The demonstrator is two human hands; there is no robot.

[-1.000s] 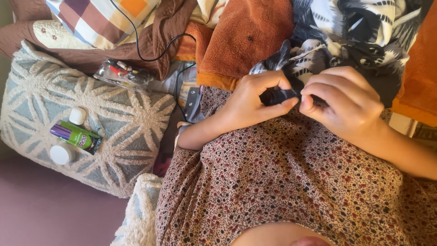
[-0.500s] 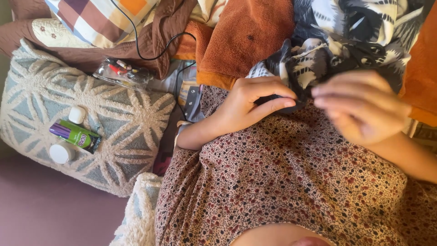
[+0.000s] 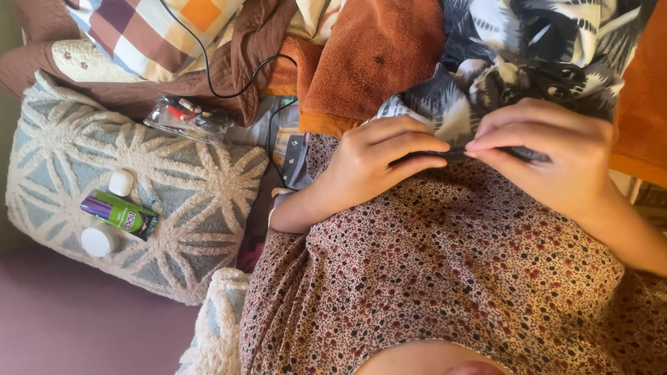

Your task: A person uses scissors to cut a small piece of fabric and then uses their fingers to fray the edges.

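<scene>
Held item: thin dark strip (image 3: 455, 155), centre right of frame, stretched between both hands over the floral dress (image 3: 445, 278); kind not discernible.
Left hand (image 3: 375, 163): centre of frame, fingers curled together, pinching the strip's left end.
Right hand (image 3: 549, 156): right of centre, fingertips pressed together on the strip's right part.
Patterned cloth (image 3: 528, 55): grey, black and white leaf print, upper right, just behind the hands.
Orange towel (image 3: 375, 62): upper centre, rust-coloured, beside the patterned cloth.
Tufted cushion (image 3: 174, 201): left of frame, cream and grey with raised star lines.
Green and purple package (image 3: 119, 214): small oblong, lying on the cushion's left part, printed label facing up.
White round containers (image 3: 101, 240): one just below the package, one just above it.
Clear bag (image 3: 184, 118): upper left, on the cushion's top edge, small red and white pieces inside.
Black cable (image 3: 208, 69): upper left, looping over a checked quilt (image 3: 153, 31).
</scene>
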